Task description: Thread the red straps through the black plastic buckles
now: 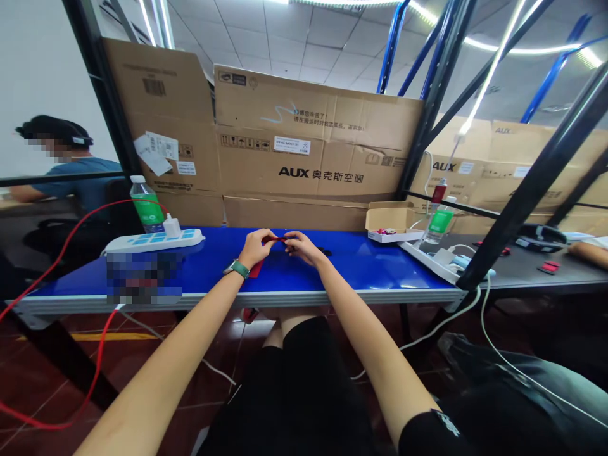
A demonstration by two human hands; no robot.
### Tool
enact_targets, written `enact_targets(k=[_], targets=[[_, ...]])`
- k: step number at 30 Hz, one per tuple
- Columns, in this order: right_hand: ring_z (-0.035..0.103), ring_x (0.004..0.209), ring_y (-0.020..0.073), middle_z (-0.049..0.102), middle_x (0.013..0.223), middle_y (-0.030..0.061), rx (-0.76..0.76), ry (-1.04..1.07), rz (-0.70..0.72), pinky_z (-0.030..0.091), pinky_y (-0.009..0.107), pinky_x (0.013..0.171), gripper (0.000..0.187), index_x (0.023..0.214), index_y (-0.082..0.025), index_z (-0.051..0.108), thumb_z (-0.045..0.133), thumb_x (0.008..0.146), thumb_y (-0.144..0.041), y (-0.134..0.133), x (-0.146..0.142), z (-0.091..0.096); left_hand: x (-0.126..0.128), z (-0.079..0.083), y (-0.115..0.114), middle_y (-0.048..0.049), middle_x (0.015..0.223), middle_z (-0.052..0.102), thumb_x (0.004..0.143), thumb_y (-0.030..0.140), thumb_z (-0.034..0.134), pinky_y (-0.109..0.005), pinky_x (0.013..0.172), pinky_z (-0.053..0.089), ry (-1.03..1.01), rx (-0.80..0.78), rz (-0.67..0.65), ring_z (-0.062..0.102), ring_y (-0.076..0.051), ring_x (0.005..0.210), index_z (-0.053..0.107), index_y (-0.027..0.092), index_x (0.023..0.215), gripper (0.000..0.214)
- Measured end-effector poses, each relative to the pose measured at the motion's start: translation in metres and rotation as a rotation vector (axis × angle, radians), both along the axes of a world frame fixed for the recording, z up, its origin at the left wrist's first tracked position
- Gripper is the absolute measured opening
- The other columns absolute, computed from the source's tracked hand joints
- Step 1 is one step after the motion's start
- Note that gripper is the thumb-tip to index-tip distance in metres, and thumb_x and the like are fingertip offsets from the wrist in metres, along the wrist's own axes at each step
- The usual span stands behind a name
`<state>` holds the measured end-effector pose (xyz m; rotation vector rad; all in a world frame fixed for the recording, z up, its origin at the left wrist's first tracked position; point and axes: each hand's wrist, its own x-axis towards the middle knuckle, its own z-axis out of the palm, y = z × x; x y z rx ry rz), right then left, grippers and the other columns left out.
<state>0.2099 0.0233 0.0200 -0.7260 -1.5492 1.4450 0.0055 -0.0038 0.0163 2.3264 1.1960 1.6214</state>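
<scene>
My left hand (256,247) is closed in a pinch on a thin red strip (277,239), just above the blue table top. On the other side, the fingers of my right hand (304,247) are bent together at the strip's far end, where a small dark bit shows. A flat red piece (256,270) hangs or lies below my left hand; whether it belongs to the strip I cannot tell. Small black items (325,251) lie just beyond my right wrist.
On the left are a white power strip (156,240), a water bottle (146,206) and a red cable (102,342). An open carton (389,221) with small red pieces stands back right, near another power strip (430,263). Cardboard (313,152) walls the back. A person (80,168) sits left.
</scene>
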Motion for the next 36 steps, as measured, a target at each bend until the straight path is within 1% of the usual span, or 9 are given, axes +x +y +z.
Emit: enact_targets(k=[4, 9, 13, 16, 20, 23, 27, 34, 36], targets=[[0.062, 0.059, 0.0116, 0.065, 0.075, -0.0037, 0.075, -0.013, -0.028, 0.046, 0.021, 0.053, 0.035, 0.105, -0.022, 0.056, 0.071, 0.075, -0.029, 0.004, -0.003, -0.002, 0.000, -0.001, 0.000, -0.0059, 0.085, 0.072, 0.084, 0.029, 0.063, -0.033, 0.076, 0.053, 0.026, -0.006, 0.015, 0.066, -0.021, 0.076, 0.070, 0.020, 0.086, 0.011], [0.055, 0.055, 0.0097, 0.065, 0.074, -0.0043, 0.405, -0.255, -0.118, 0.043, 0.021, 0.056, 0.015, 0.098, -0.022, 0.056, 0.059, 0.089, -0.034, 0.002, -0.005, -0.005, 0.005, 0.000, -0.005, -0.0080, 0.110, 0.073, 0.081, 0.028, 0.069, -0.034, 0.085, 0.055, 0.068, -0.046, -0.104, 0.070, -0.023, 0.092, 0.067, 0.022, 0.115, 0.034], [0.057, 0.060, 0.0116, 0.066, 0.072, -0.0040, 0.633, -0.438, -0.158, 0.044, 0.023, 0.066, 0.004, 0.095, -0.023, 0.049, 0.050, 0.096, -0.027, -0.005, -0.008, -0.005, 0.007, 0.002, -0.006, -0.0067, 0.107, 0.076, 0.082, 0.027, 0.067, -0.037, 0.093, 0.052, 0.144, -0.045, -0.056, 0.070, -0.026, 0.100, 0.071, 0.022, 0.109, 0.027], [0.060, 0.065, 0.0139, 0.064, 0.069, -0.0041, 0.649, -0.506, -0.166, 0.044, 0.024, 0.070, 0.003, 0.096, -0.023, 0.045, 0.047, 0.097, -0.024, -0.008, -0.011, -0.004, 0.006, 0.004, -0.007, -0.0054, 0.111, 0.075, 0.082, 0.025, 0.067, -0.035, 0.093, 0.053, 0.203, -0.041, -0.046, 0.070, -0.024, 0.101, 0.069, 0.022, 0.115, 0.033], [0.057, 0.061, 0.0156, 0.057, 0.062, -0.0057, 0.653, -0.581, -0.212, 0.042, 0.025, 0.068, 0.009, 0.091, -0.024, 0.045, 0.042, 0.100, -0.026, -0.006, -0.009, -0.003, 0.005, 0.007, -0.010, -0.0056, 0.116, 0.073, 0.083, 0.025, 0.067, -0.034, 0.095, 0.051, 0.359, 0.023, -0.023, 0.068, -0.024, 0.107, 0.067, 0.024, 0.116, 0.033], [0.057, 0.064, 0.0164, 0.058, 0.066, -0.0040, 0.688, -0.611, -0.316, 0.040, 0.025, 0.068, 0.013, 0.089, -0.024, 0.049, 0.043, 0.100, -0.029, -0.003, -0.006, -0.003, 0.006, 0.009, -0.014, -0.0071, 0.111, 0.074, 0.085, 0.026, 0.066, -0.034, 0.089, 0.050, 0.477, 0.037, 0.089, 0.069, -0.025, 0.103, 0.068, 0.024, 0.111, 0.027], [0.060, 0.071, 0.0166, 0.064, 0.076, -0.0007, 0.732, -0.632, -0.356, 0.041, 0.024, 0.071, 0.014, 0.091, -0.022, 0.054, 0.046, 0.099, -0.030, 0.003, -0.005, -0.006, 0.011, 0.012, -0.020, -0.0085, 0.101, 0.076, 0.083, 0.032, 0.067, -0.037, 0.083, 0.046, 0.582, 0.049, 0.242, 0.070, -0.028, 0.098, 0.069, 0.023, 0.104, 0.022], [0.066, 0.083, 0.0194, 0.070, 0.087, 0.0061, 0.756, -0.733, -0.464, 0.043, 0.024, 0.074, 0.013, 0.099, -0.021, 0.058, 0.045, 0.101, -0.023, 0.008, -0.005, -0.008, 0.013, 0.016, -0.025, -0.0063, 0.109, 0.077, 0.081, 0.033, 0.067, -0.037, 0.082, 0.043, 0.540, 0.026, 0.282, 0.071, -0.027, 0.102, 0.071, 0.025, 0.106, 0.026], [0.067, 0.080, 0.0196, 0.070, 0.084, 0.0066, 0.722, -0.752, -0.497, 0.043, 0.024, 0.072, 0.011, 0.100, -0.020, 0.059, 0.048, 0.098, -0.019, 0.006, -0.007, -0.006, 0.013, 0.016, -0.025, -0.0058, 0.110, 0.077, 0.081, 0.033, 0.067, -0.037, 0.083, 0.042, 0.526, 0.021, 0.280, 0.071, -0.027, 0.102, 0.072, 0.025, 0.106, 0.027]])
